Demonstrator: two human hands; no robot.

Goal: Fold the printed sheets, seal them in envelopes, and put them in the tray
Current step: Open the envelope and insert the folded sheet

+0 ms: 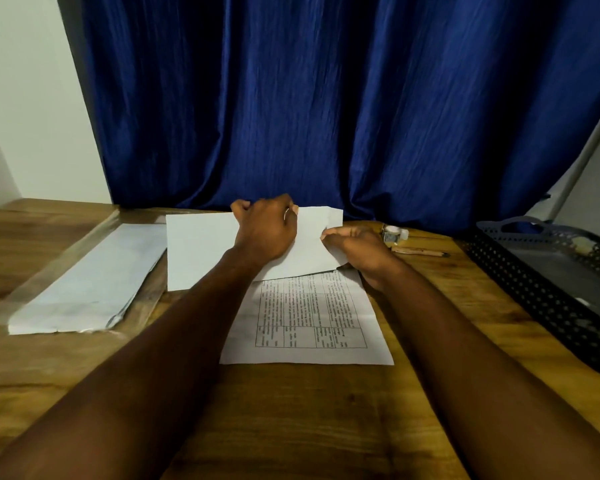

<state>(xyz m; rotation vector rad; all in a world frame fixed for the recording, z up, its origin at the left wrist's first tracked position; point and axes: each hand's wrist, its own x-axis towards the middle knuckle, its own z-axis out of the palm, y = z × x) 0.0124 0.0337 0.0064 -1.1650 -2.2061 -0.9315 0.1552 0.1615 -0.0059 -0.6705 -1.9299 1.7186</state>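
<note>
White paper (pixel 201 247), possibly an envelope, far middle of the desk (pixel 291 417), overlapping the printed sheet (pixel 309 317), left hand (pixel 265 230) on top, fingers (pixel 240 206) curled over its far edge, right hand (pixel 361 251) pinching its right edge, envelope stack (pixel 94 278) left, mesh tray (pixel 548 296) right.

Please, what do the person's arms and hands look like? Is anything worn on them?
Both forearms are bare as far as the frame edge: no sleeves, gloves, watch or bracelet show. The left hand has a small pale glint on one finger, possibly a ring, but it is too blurred to be sure. The right hand shows nothing worn.
</note>
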